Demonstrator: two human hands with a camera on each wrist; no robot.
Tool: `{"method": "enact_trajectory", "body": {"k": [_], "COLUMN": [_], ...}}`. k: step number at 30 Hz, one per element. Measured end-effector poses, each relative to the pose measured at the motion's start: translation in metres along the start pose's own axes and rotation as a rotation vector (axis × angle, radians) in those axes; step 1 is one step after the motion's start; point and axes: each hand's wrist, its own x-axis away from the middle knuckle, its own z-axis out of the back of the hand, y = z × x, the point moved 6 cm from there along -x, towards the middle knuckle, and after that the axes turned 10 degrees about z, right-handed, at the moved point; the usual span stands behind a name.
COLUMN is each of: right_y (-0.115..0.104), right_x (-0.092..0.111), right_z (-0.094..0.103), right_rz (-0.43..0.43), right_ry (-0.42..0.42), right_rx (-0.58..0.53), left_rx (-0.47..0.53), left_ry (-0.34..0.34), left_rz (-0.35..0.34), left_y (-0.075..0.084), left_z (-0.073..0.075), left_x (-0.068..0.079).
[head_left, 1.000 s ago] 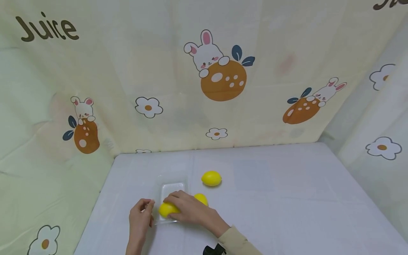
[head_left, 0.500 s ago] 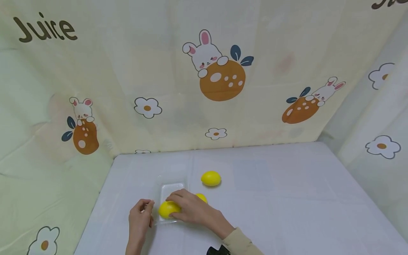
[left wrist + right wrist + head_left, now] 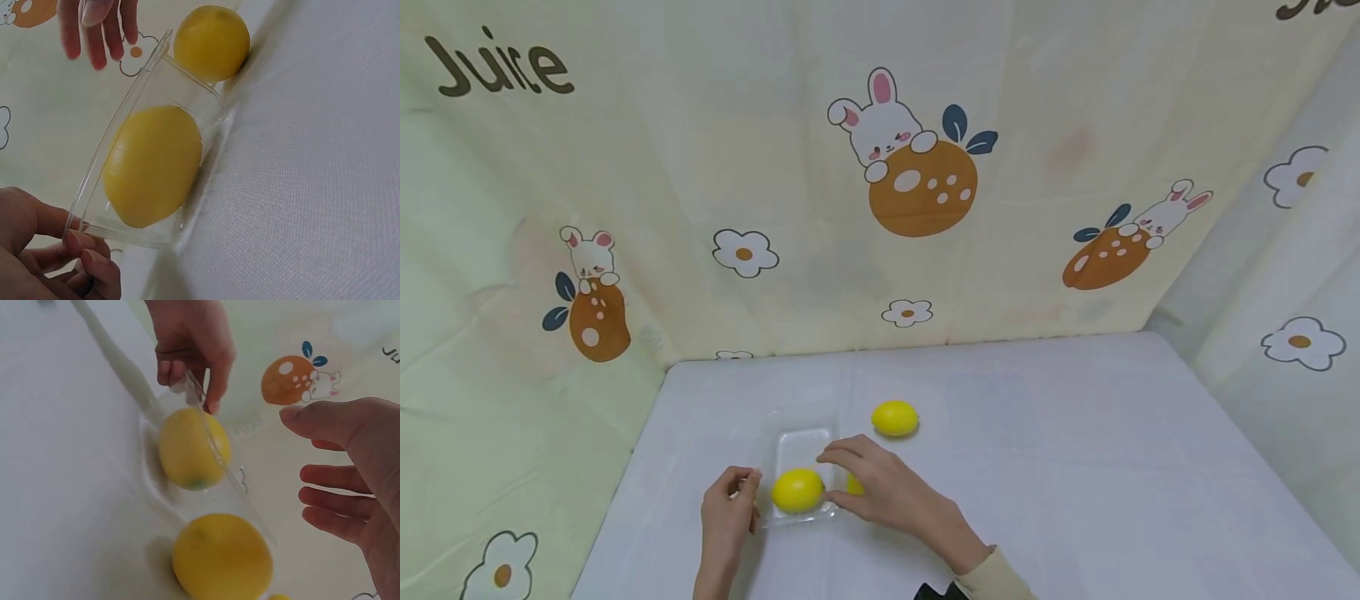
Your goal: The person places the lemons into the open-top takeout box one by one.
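Observation:
A clear plastic tray (image 3: 805, 440) stands on the table with one lemon (image 3: 798, 490) lying in its near half. My left hand (image 3: 728, 508) pinches the tray's left rim between thumb and fingers, as the left wrist view shows. My right hand (image 3: 887, 487) hovers just right of that lemon, its thumb and fingers apart and nothing between them. Beside the tray's right wall sits a second lemon (image 3: 222, 557), mostly hidden under the right hand in the head view. A third lemon (image 3: 895, 418) lies farther back, right of the tray.
A white cloth covers the table (image 3: 1037, 467). Behind it hangs a cream curtain (image 3: 805, 167) printed with rabbits, fruit and flowers, and another curtain side (image 3: 1285, 275) closes off the right.
My right hand has let go of the lemon in the tray and drawn back to the right. The left hand keeps its place on the rim.

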Motion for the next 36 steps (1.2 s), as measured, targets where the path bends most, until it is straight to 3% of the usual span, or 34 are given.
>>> {"method": "enact_trajectory", "body": {"k": [6,14,25,36], "right_y": [0.011,0.05,0.093,0.117], "right_x": [0.01,0.025,0.039,0.045], "right_z": [0.016,0.024,0.013,-0.005], "right_rz": [-0.008,-0.111,-0.318,-0.422], "right_ry": [0.056,0.12,0.038,0.037], "right_rx": [0.058,0.145,0.118,0.094], "left_rx": [0.001,-0.006,-0.023,-0.043], "left_ry": [0.003,0.005,0.005,0.006], "left_rz": [0.002,-0.006,0.0,0.007], "left_y": [0.001,0.001,0.003,0.002], "left_z": [0.002,0.002,-0.001,-0.001], "left_x": [0.0,-0.003,-0.003,-0.003]}}
